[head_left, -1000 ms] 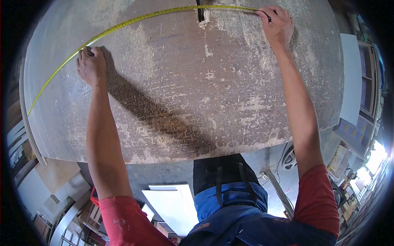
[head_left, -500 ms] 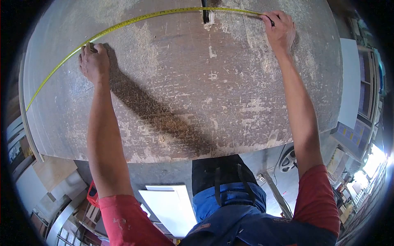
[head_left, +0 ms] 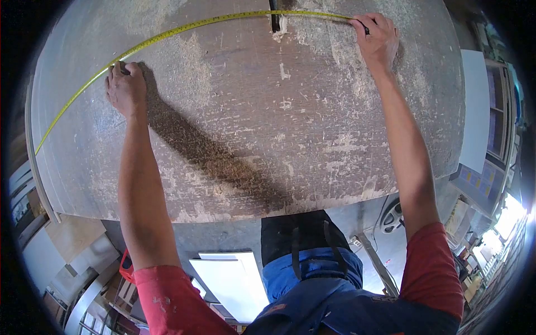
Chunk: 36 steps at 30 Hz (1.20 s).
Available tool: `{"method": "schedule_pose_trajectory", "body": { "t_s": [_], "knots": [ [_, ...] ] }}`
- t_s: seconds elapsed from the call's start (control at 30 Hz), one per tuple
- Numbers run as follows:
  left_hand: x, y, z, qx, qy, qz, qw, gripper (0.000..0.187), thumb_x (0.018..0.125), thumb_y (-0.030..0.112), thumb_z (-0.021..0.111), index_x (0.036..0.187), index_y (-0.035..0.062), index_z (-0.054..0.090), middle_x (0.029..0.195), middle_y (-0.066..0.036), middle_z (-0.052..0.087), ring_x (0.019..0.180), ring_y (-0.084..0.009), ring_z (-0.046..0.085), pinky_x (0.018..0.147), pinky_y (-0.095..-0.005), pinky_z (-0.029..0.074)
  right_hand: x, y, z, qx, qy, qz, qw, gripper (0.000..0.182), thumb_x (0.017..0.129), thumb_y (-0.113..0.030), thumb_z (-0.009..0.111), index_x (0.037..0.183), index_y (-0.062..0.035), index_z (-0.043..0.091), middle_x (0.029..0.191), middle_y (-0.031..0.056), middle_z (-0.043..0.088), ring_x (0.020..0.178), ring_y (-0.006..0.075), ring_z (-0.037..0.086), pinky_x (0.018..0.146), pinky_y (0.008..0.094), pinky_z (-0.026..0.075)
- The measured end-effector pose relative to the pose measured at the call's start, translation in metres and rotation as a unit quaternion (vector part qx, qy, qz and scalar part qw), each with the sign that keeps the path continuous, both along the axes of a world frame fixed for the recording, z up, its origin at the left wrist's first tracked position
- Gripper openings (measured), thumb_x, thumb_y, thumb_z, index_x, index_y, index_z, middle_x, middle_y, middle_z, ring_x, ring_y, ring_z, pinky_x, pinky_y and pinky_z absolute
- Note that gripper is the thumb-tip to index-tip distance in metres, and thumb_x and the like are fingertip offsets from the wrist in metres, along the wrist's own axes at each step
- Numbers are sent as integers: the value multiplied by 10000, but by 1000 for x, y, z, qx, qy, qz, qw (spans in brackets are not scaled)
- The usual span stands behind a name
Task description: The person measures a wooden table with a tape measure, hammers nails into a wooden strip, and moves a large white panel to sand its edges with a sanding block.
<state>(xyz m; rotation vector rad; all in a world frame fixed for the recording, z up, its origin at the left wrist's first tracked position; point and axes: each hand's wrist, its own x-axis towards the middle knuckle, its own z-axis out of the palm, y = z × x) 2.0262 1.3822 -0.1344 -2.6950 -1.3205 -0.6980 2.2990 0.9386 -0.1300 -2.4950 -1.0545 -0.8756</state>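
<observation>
Fingers (head_left: 382, 21) of right hand (head_left: 378, 46) pinch the tape (head_left: 192, 25); left hand's (head_left: 127, 92) curled against it, grip unclear. Tape runs from bench (head_left: 312, 106) left edge over the slot (head_left: 275, 23) to right hand. Barely any shift this past second, so span's steady.

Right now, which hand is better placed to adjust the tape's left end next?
Left hand, probably: it's nearer that end of the yellow tape; the right hand is beyond the slot.
</observation>
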Motion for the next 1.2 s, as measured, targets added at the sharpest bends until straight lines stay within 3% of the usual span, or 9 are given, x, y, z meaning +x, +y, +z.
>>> {"method": "schedule_pose_trajectory", "body": {
  "t_s": [0.3, 1.2],
  "knots": [
    [1, -5, 8, -20, 20, 2, 1000, 459, 888, 338, 456, 1244, 101, 624, 1331, -87, 576, 1264, -331, 491, 1079, -444, 351, 1, -1, -2, -8, -1, -6, 1000, 123, 849, -305, 714, 933, -223, 751, 941, -51, 650, 933, 200, 594, 820, 370, 440],
    [0, 1, -1, 4, -13, -3, 1000, 464, 884, 331, 462, 1260, 113, 623, 1391, -93, 543, 1315, -313, 457, 1106, -437, 319, 1, 1, 0, 12, -7, 16, 1000, 137, 845, -301, 725, 929, -196, 753, 951, -39, 658, 914, 200, 595, 820, 366, 437]
  ]
}}
